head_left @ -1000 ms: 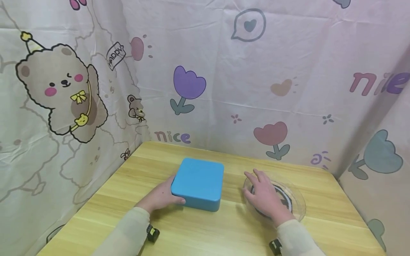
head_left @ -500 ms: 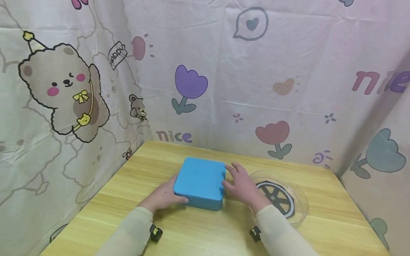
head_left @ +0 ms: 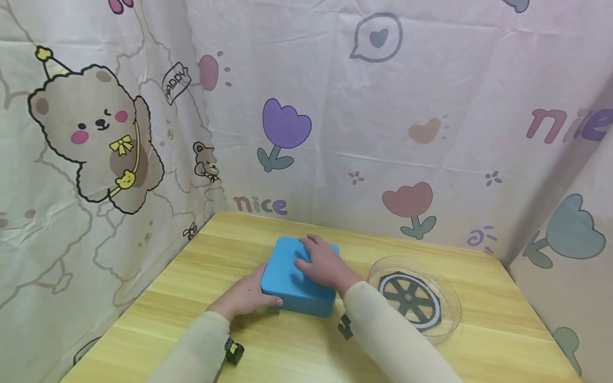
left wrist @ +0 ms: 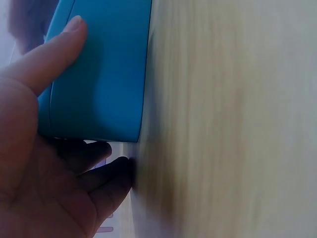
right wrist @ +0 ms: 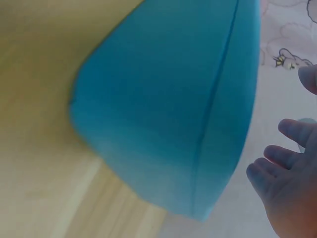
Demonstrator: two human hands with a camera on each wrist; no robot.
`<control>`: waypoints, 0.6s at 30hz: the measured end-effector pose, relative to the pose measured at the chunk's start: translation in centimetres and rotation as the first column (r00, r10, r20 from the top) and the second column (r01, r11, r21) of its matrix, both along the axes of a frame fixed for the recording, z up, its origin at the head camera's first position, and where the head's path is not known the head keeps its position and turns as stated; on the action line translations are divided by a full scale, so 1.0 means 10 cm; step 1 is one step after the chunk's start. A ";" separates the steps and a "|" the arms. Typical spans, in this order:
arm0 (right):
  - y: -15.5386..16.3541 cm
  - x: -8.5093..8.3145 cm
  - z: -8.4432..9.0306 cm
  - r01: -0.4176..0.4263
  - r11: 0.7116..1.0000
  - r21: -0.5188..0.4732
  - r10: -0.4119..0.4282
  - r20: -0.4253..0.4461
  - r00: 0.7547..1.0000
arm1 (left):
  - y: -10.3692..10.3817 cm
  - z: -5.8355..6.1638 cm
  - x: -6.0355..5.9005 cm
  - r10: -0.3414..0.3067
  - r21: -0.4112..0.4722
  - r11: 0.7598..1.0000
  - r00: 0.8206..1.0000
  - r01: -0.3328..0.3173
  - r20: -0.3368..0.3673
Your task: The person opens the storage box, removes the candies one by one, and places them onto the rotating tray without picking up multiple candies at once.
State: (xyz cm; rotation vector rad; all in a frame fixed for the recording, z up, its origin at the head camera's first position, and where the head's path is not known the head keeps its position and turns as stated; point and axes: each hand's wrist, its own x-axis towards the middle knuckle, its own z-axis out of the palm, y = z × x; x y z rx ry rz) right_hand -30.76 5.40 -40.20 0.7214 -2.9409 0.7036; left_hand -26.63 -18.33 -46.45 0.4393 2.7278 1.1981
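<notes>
A square blue lidded box (head_left: 282,268) stands on the wooden table; a lid seam shows on its side in the right wrist view. My left hand (head_left: 245,291) grips the box's near left corner. Its thumb (left wrist: 57,54) lies along the front side in the left wrist view, and the other fingers bend beside the left side. Over the lid hovers my right hand (head_left: 326,264), fingers spread and loosely bent, casting a shadow on it. In the right wrist view a gap separates that hand (right wrist: 292,173) from the box (right wrist: 153,99).
To the right lies a clear round dish (head_left: 452,298) with a black, spoked, wheel-like piece (head_left: 408,298) ringed in white inside it. A printed curtain (head_left: 330,133) hangs along the back and both sides of the table (head_left: 282,351).
My right hand has moved left from above the clear dish, past the box's right edge, to over the lid. The left hand keeps its hold on the box.
</notes>
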 end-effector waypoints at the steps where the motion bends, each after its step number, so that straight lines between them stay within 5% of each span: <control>1: -0.05 -0.02 0.01 0.002 1.000 0.009 -0.002 0.006 1.000 | 0.00 0.00 0.00 -0.003 0.001 1.000 1.000 0.003 0.001; 18: -0.53 -0.34 0.07 0.041 0.967 0.250 -0.067 0.095 0.993 | -0.01 0.00 -0.01 0.009 0.019 1.000 1.000 -0.009 0.006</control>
